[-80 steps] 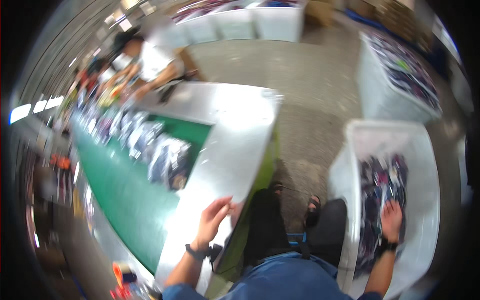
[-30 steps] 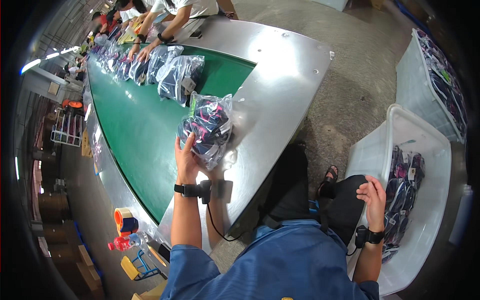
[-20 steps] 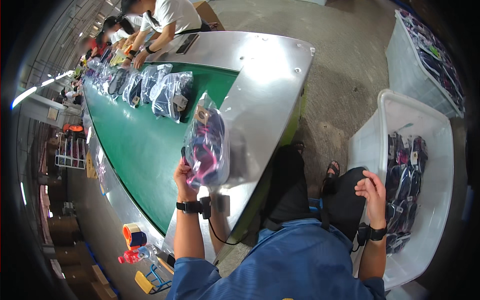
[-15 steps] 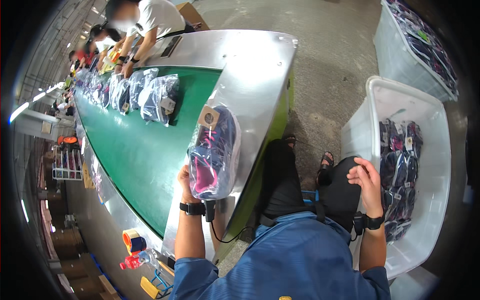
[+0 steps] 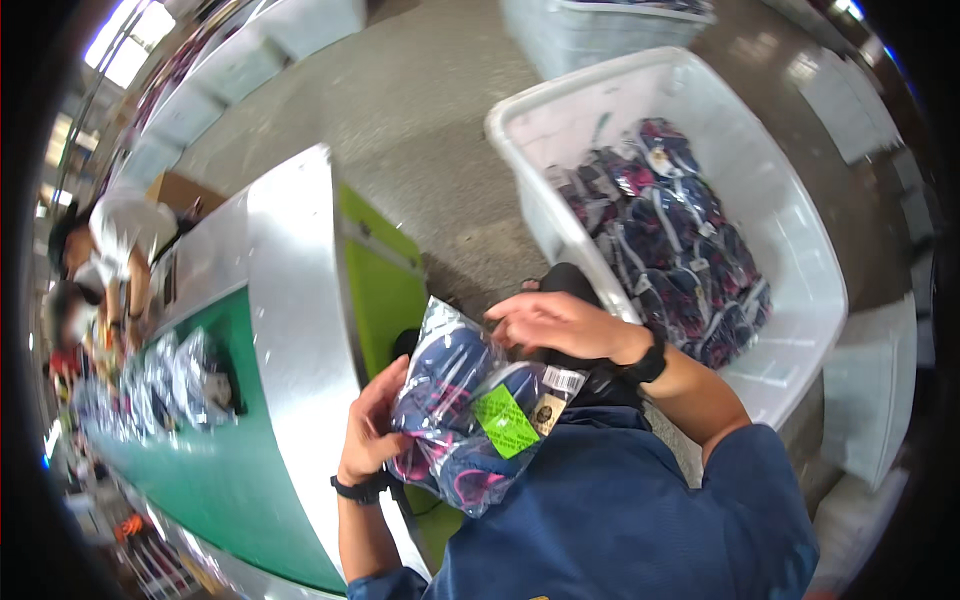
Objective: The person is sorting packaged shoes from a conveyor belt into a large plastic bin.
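A clear plastic bag of navy shoes with pink trim [image 5: 445, 375] is held in front of me, just off the end of the conveyor. My left hand [image 5: 370, 430] grips its left side, thumb on top and fingers at the edge. On the bag are a bright green sticker [image 5: 505, 420], a white barcode label and a brown tag. Close to the bag's upper right edge is my right hand [image 5: 565, 325], its fingers stretched out and slightly blurred, holding nothing. Whether its fingertips touch the plastic is hard to see.
A white bin [image 5: 800, 250] with many bagged shoes [image 5: 680, 240] stands ahead to the right, another bin [image 5: 560, 40] behind it. The green conveyor belt [image 5: 230, 490] with its metal edge [image 5: 300, 300] carries more bagged shoes at left. Co-workers stand along its far side.
The bagged shoes have come off the conveyor's metal edge toward my body, now showing the green sticker. My right hand has moved left to the bag. My view has turned right toward the bin.
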Available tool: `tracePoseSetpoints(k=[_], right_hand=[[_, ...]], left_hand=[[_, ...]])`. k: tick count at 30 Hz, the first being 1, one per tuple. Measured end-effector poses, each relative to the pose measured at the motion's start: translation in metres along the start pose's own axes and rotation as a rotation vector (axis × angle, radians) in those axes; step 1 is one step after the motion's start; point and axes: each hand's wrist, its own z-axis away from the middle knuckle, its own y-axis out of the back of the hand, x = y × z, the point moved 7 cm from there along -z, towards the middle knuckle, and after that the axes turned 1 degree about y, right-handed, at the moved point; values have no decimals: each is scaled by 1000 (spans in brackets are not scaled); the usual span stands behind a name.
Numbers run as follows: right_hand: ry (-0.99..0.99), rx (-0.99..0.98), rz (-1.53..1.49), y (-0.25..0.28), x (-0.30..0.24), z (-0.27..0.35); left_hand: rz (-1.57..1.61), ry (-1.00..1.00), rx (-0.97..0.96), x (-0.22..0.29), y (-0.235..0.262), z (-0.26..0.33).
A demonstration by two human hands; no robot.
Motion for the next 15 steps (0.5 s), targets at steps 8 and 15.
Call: tracePoseSetpoints(k=[8, 15], right_hand=[[-119, 124, 178, 15, 23, 24], [100, 652, -283, 136, -4, 94]], left_hand=[[-44, 2, -134, -3, -47, -38], [-100, -171, 474, -15, 15, -1]])
